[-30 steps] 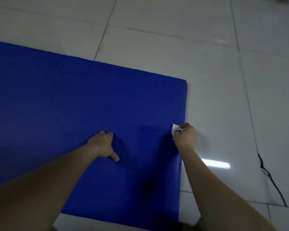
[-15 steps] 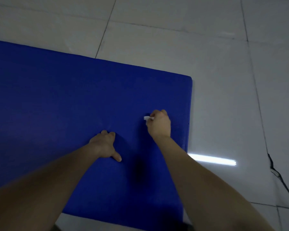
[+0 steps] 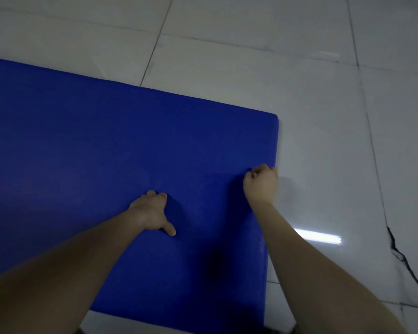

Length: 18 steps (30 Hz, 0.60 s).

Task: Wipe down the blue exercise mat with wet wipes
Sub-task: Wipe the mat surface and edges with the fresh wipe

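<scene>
The blue exercise mat (image 3: 106, 153) lies flat on the tiled floor and fills the left and middle of the view. My left hand (image 3: 152, 213) rests on the mat near its middle, thumb stretched out to the right, fingers pointing away from me. My right hand (image 3: 261, 184) is curled into a fist at the mat's right edge, knuckles down on the surface. The wet wipe seen a moment ago is hidden inside that fist.
Pale glossy floor tiles (image 3: 336, 128) surround the mat at the back and right. A bright lamp reflection (image 3: 321, 237) lies on the floor to the right of my forearm. A dark cable or crack (image 3: 405, 263) runs along the floor at the far right.
My right hand swept left across the mat and has now come back right to the mat's edge, and the white wipe no longer shows. My left hand has stayed put.
</scene>
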{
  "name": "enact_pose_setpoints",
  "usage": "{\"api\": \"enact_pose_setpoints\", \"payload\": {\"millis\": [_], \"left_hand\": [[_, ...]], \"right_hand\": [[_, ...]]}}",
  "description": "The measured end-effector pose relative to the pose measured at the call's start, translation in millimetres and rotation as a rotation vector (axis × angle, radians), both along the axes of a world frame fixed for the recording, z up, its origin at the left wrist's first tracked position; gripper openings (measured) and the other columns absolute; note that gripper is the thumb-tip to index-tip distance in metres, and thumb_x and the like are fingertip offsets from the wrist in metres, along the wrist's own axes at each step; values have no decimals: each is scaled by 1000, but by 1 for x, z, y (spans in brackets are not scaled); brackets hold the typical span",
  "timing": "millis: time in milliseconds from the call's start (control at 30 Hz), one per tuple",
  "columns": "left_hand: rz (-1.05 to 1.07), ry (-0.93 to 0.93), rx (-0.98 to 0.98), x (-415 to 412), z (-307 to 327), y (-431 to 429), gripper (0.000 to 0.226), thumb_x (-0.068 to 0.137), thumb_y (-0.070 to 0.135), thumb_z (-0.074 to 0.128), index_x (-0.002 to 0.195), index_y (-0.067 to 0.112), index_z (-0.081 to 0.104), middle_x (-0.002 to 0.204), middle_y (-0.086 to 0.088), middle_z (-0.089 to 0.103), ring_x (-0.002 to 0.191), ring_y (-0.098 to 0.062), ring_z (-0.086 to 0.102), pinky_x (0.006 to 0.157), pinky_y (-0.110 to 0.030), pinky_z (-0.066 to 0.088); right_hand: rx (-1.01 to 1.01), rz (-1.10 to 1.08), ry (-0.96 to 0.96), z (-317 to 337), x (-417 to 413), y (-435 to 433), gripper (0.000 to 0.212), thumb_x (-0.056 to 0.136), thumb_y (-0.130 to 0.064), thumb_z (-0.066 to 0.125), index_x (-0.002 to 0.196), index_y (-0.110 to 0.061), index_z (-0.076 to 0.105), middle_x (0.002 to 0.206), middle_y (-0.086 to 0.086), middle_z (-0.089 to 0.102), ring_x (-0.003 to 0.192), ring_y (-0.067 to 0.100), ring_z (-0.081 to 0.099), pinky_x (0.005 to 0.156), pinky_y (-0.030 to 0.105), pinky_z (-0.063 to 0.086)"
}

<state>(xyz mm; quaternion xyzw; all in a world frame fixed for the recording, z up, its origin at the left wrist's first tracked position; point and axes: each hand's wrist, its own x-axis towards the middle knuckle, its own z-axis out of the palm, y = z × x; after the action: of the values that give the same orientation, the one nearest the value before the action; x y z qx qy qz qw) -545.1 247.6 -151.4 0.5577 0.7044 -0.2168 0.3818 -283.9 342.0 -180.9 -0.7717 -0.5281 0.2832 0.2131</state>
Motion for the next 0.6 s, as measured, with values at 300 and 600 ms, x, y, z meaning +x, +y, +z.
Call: {"api": "enact_pose_setpoints", "payload": {"millis": [300, 600], "left_hand": [[-13, -9, 3, -2, -3, 0, 95, 63, 63, 87, 135, 20, 42, 131, 0, 42, 114, -20, 49, 95, -37, 52], [-3, -13, 14, -1, -2, 1, 88, 60, 62, 89, 127, 22, 45, 126, 1, 42, 108, -17, 50, 92, -35, 53]], "right_hand": [[-37, 313, 186, 0, -81, 16, 19, 99, -14, 55, 116, -8, 62, 118, 5, 53, 73, 10, 54, 59, 19, 44], [17, 209, -165, -1, 4, 22, 15, 93, -22, 63, 99, -7, 61, 110, 11, 53, 80, 29, 56, 69, 33, 44]]}}
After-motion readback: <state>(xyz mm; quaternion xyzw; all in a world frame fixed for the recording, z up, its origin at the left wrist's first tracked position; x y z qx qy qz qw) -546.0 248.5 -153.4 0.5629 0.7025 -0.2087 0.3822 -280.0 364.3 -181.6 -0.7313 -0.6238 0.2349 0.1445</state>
